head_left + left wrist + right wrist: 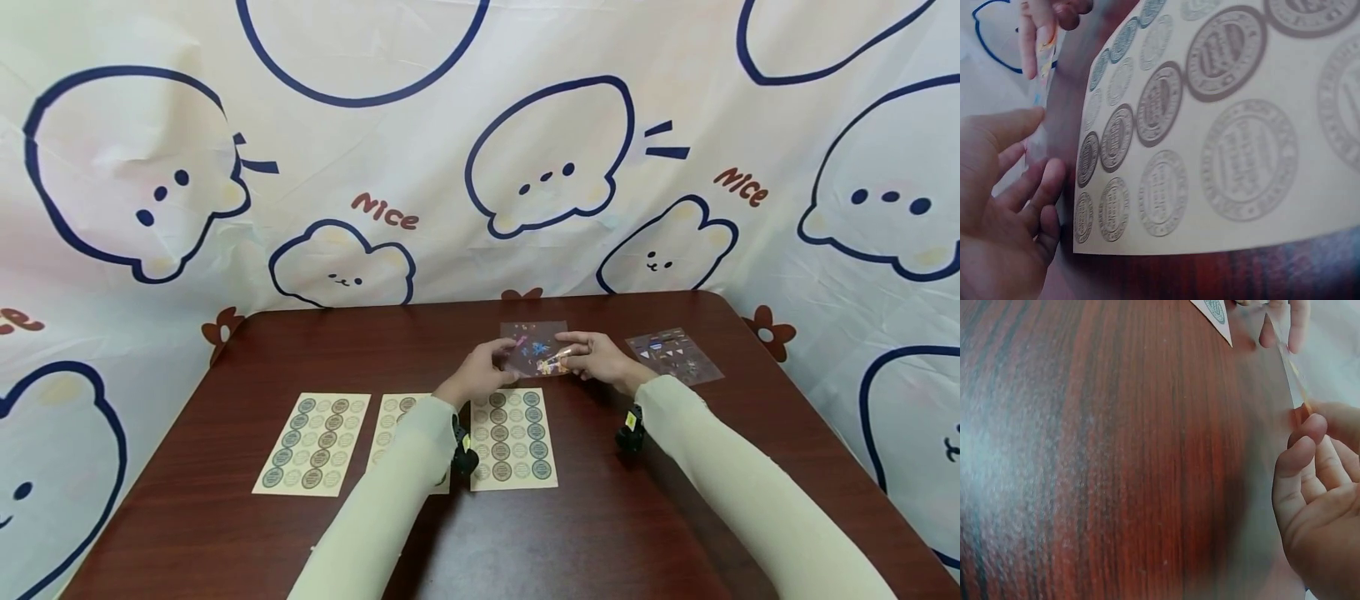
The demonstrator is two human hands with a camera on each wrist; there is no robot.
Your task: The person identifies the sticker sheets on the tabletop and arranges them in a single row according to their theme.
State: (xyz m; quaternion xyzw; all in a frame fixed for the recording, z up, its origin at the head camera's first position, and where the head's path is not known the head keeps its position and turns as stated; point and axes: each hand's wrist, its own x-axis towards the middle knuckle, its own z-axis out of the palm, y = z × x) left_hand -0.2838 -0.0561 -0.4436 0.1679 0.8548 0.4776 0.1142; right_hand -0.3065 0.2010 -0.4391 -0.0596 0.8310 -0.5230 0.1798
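A clear plastic sticker sheet (pixel 534 335) with small colourful designs is held up over the far part of the table. At its left edge my left hand (pixel 480 371) pinches it between thumb and fingers. My right hand (pixel 597 358) grips the opposite edge, near the orange and yellow designs. Seen from the right wrist, the sheet is almost edge-on, with the right hand's fingertips (pixel 1300 453) closed on its border. Just below the left hand lies a cream sheet of round label stickers (pixel 517 429), which fills much of the left wrist view.
Two more cream label sheets lie to the left: one in full view (pixel 312 444), the other partly behind the left sleeve (pixel 390 508). Another clear sticker sheet (pixel 675 354) lies right of the right hand. A cartoon-print cloth (pixel 435 150) hangs behind the brown table (pixel 600 533).
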